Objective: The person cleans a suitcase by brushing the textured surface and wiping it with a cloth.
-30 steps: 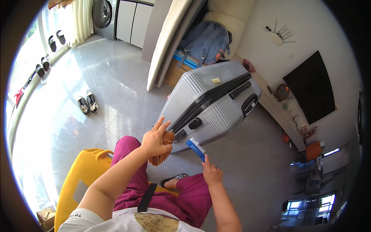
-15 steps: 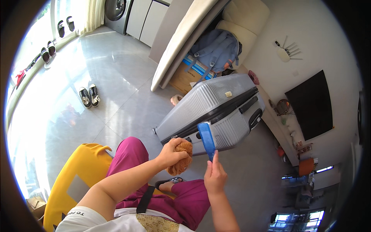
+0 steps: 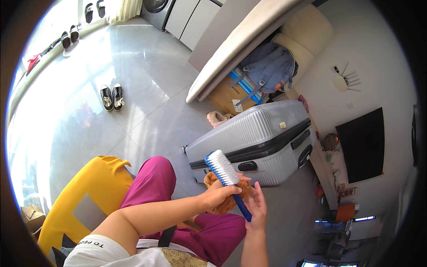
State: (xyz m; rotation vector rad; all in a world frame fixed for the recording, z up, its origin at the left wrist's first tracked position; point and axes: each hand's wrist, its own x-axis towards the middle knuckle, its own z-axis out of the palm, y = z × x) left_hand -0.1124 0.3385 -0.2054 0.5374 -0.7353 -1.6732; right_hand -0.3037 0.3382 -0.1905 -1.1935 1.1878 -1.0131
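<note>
My left hand (image 3: 217,196) is closed with its thumb pressed over the neck of a scrub brush (image 3: 222,168). The brush has a blue handle and white bristles, which face up. Bunched behind the brush, against the same hand, is a fluffy orange-brown piece (image 3: 227,206); its exact kind I cannot make out. My right hand (image 3: 256,207) has its fingers apart beside the lower end of the blue handle and close to the fluffy piece. Just beyond both hands lies a silver ribbed suitcase (image 3: 249,130) on its side.
Behind the suitcase are a pink slipper (image 3: 216,118), a cardboard box (image 3: 224,97) and a blue-grey backpack (image 3: 271,66). Black sneakers (image 3: 112,98) stand on the floor at left. A yellow seat (image 3: 89,187) is beside my leg. A black screen (image 3: 362,144) hangs on the right wall.
The brush has turned from blue back up to bristles up and passed from my right hand to my left. My right fingers have spread. The view has shifted slightly.
</note>
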